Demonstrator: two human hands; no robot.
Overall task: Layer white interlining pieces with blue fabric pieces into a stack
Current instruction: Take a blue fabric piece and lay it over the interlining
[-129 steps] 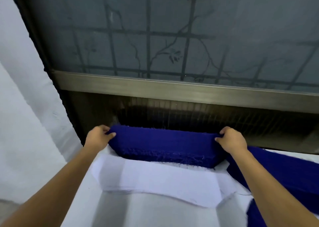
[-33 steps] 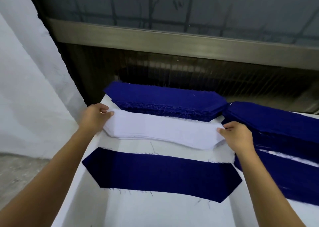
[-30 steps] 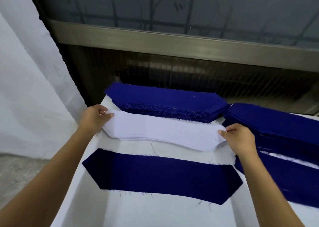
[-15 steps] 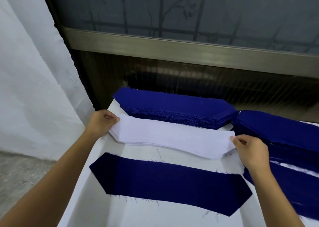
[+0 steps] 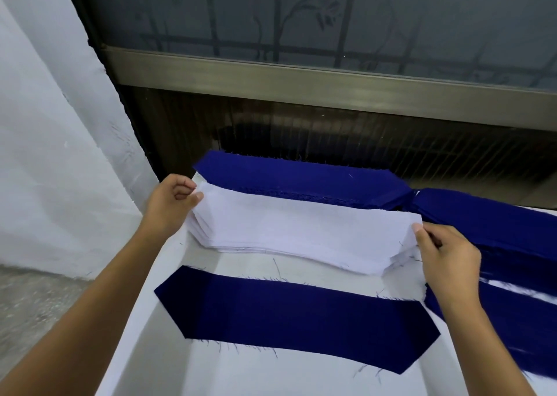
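Observation:
A pile of white interlining pieces (image 5: 304,230) lies across the white table. My left hand (image 5: 171,205) pinches the top white piece at its left tip. My right hand (image 5: 446,257) pinches the same piece at its right tip. Nearer me, a single blue fabric piece (image 5: 295,314) with pointed ends lies flat. Behind the white pile sits a thick stack of blue fabric pieces (image 5: 301,178).
More blue fabric (image 5: 497,236) is heaped at the right, reaching the table's right side. The white table (image 5: 271,374) ends at the left beside a white wall (image 5: 51,154). A dark window frame (image 5: 301,85) runs close behind the far stack.
About four seconds back both hands held the thick blue stack; now a blue piece lies flat in front and both hands pinch the top white piece. Its ends have lifted slightly over the last second.

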